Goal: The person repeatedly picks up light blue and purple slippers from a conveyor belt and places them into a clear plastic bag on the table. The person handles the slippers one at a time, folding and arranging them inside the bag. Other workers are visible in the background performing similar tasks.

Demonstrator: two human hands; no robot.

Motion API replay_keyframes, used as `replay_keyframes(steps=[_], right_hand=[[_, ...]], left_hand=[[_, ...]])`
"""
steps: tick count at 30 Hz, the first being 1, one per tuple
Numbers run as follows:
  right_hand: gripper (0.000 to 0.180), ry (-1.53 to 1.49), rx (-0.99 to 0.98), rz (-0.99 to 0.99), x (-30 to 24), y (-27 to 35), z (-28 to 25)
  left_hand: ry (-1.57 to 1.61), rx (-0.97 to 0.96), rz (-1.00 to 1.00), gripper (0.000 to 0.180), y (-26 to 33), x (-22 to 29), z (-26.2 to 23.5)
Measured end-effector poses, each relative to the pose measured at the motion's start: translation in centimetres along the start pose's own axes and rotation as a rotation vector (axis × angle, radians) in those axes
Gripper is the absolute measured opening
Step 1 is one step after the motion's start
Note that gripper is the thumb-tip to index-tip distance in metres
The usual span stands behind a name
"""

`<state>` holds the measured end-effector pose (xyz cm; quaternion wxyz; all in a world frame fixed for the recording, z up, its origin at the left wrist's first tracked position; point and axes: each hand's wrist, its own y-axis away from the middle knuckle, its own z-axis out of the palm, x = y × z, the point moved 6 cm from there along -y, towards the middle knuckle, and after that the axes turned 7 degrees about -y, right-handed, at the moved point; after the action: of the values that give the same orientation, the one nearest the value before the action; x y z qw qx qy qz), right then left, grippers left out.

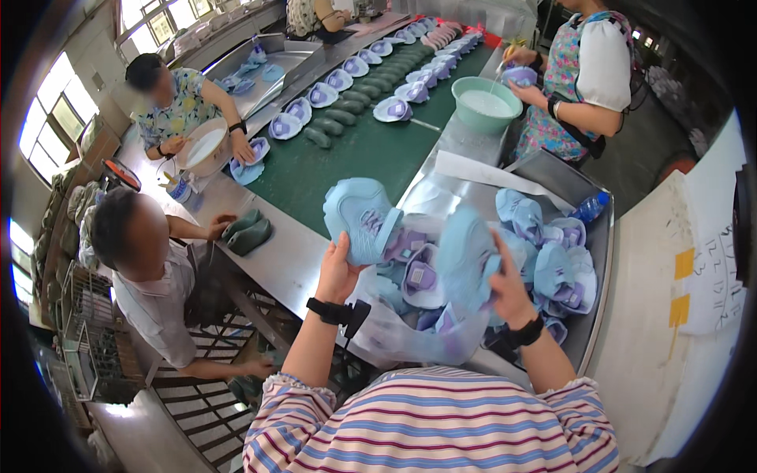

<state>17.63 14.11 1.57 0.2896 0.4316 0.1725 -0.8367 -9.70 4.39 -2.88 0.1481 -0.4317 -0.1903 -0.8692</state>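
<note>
A: What do the two hands hold?

B: The left hand (337, 272) grips a light blue shoe (361, 218) from below, its fingers closed on the heel part, and the sole faces up and to the far side. The right hand (507, 288) holds a second light blue shoe (465, 256); its fingers are wrapped around the side of it. Both shoes are lifted above the near end of the metal tray (601, 260), close to each other but apart.

A: And what is in that tray?

B: It is full of a pile of shoe uppers (552, 264), light blue with purple parts, lying one over another. A plastic bottle (590, 207) with a blue cap lies at the far right edge of the tray.

A: Are there other containers?

B: Yes. A green basin (487, 102) with white liquid stands at the far side, just in front of a person in a flowered apron. On the left, another person holds a pale bowl (203, 147), also with something white inside. Between them runs a green belt surface (347, 158); it carries rows of shoe uppers and dark green shoe lasts (371, 85).
</note>
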Motion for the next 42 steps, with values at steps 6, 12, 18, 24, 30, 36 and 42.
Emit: replay_keyframes(steps=[6, 12, 18, 24, 30, 36, 42], right_hand=[[0.096, 0.018, 0.094, 0.064, 0.8, 0.0, -2.2], [0.103, 0.304, 0.193, -0.075, -0.3, -0.4, -3.3], [0.096, 0.163, 0.203, 0.001, 0.5, -0.4, -4.3], [0.084, -0.277, 0.114, 0.330, 2.0, -0.4, -4.2], [0.090, 0.066, 0.210, 0.392, 5.1, -2.0, -4.0], [0.078, 0.084, 0.028, 0.560, 5.4, -1.9, -3.1], [0.073, 0.689, -0.107, 0.489, 6.4, -3.0, -0.4]], left_hand=[[-0.194, -0.022, 0.052, 0.033, 0.4, -1.6, 2.1], [-0.300, -0.062, 0.164, 0.030, 0.1, -2.2, 1.4], [-0.437, -0.062, 0.087, 0.044, 0.9, -2.1, 2.1], [-0.496, -0.138, 0.091, 0.055, 1.8, -1.6, 3.7], [-0.633, -0.140, 0.130, 0.066, 1.3, -2.5, 5.0], [-0.675, -0.212, 0.053, 0.026, 2.1, -1.9, 3.6], [-0.845, -0.104, 0.012, 0.036, 0.4, -2.0, 2.0]])
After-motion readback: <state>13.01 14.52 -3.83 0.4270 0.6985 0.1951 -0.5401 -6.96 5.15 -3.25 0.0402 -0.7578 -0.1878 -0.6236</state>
